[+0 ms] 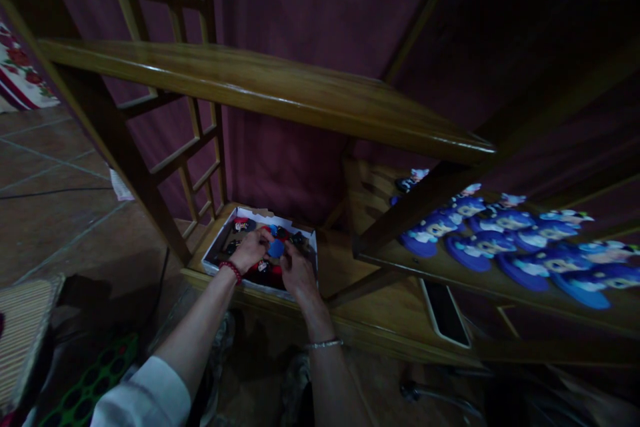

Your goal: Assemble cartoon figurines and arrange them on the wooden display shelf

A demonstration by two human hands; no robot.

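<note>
A shallow white cardboard box (pixel 313 260) stands on the low wooden shelf, with several small dark and red figurines (pixel 243 225) in it. Over the box, my left hand (pixel 250 250), with a red bead bracelet at the wrist, has its fingers closed at the left side of a round blue disc (pixel 275 249). My right hand (pixel 299 271), with a silver bracelet lower on the arm, pinches the disc's right edge. The disc looks like a figurine's base, but what is attached to it is mostly hidden by my fingers.
A raised shelf on the right bears several blue figurines (pixel 487 245) on round bases. Below it lies a phone-like dark device with a pale rim (pixel 445 312). A thick wooden board (pixel 270 83) crosses above my hands. Wooden lattice (pixel 185 153) rises at the left.
</note>
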